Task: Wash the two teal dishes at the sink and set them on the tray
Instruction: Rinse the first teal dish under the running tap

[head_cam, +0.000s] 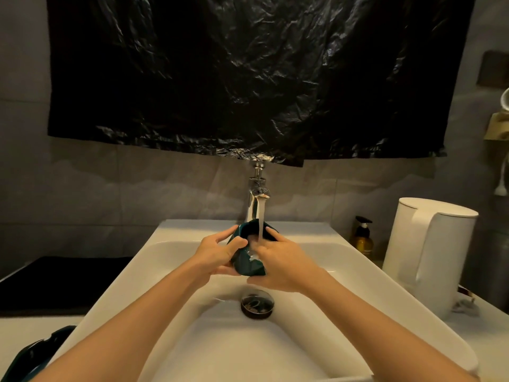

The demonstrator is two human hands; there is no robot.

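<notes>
Black plastic sheet (248, 78) hung on the wall, filling the view from 10 to 2 o'clock. Its lower edge came down to the top of the tap.

White sink (325, 260) took up the lower middle, basin wet.

Dark flat tray (55, 285) lay at 9 o'clock of the sink, just beside its left rim.

White kettle (429, 255) stood upright at 3 o'clock of the sink, on the counter.

Both forearms reached in from 6 o'clock and met over the basin.

Left hand (217, 255) was curled round the cup's left side, thumb over the rim.

Right hand (283, 267) clasped the right side, thumb up on the rim; its fingers were hidden beneath.

Teal dish (30, 357) sat at 8 o'clock, partly cut off by the frame, on the counter outside the sink.

Teal cup (243, 264) was held between both hands above the basin, tilted with its mouth toward the tap.

Chrome tap (257, 194) stood at 12 o'clock of the sink, running. The stream (261, 219) fell onto the cup's rim and the right hand.

Drain (257, 303) lay at 6 o'clock of the cup, in the basin floor.

Amber pump bottle (363, 238) stood between sink and kettle.
</notes>
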